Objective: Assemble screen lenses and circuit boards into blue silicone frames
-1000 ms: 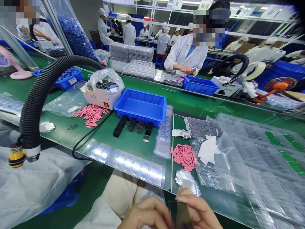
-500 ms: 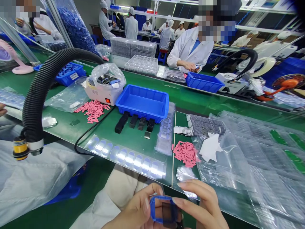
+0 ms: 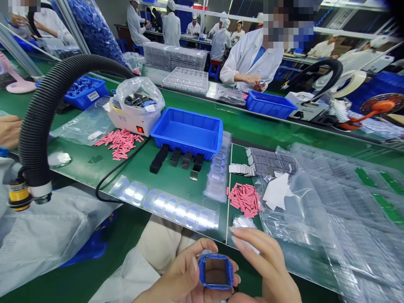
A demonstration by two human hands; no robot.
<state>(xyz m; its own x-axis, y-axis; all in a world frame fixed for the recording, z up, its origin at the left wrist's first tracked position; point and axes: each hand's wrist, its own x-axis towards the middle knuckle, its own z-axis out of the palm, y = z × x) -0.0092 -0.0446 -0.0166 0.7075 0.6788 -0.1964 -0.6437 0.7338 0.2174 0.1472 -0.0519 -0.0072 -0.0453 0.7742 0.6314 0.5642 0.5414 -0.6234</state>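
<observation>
At the bottom of the head view my left hand (image 3: 179, 277) is closed round a small blue square frame (image 3: 216, 272) with a dark glossy centre, thumb on its left edge. My right hand (image 3: 263, 267) sits at the frame's right side, its fingers curved and partly spread, fingertips just above the frame. Whether it grips the frame I cannot make out. Both hands hover over my lap, below the table's near edge. A pile of pink strips (image 3: 245, 199) and a crumpled clear film (image 3: 244, 223) lie just beyond them.
A blue bin (image 3: 187, 131), black blocks (image 3: 176, 159), a clear blister strip (image 3: 167, 205), grey parts (image 3: 271, 164) and clear bags (image 3: 341, 210) cover the green table. A black corrugated hose (image 3: 41, 122) arches at left. A white box (image 3: 134, 118) holds bagged parts. Co-workers in white coats work beyond.
My hands have lifted into view with the blue frame, which now faces the camera squarely. My right fingers have opened away from it. The view has shifted slightly.
</observation>
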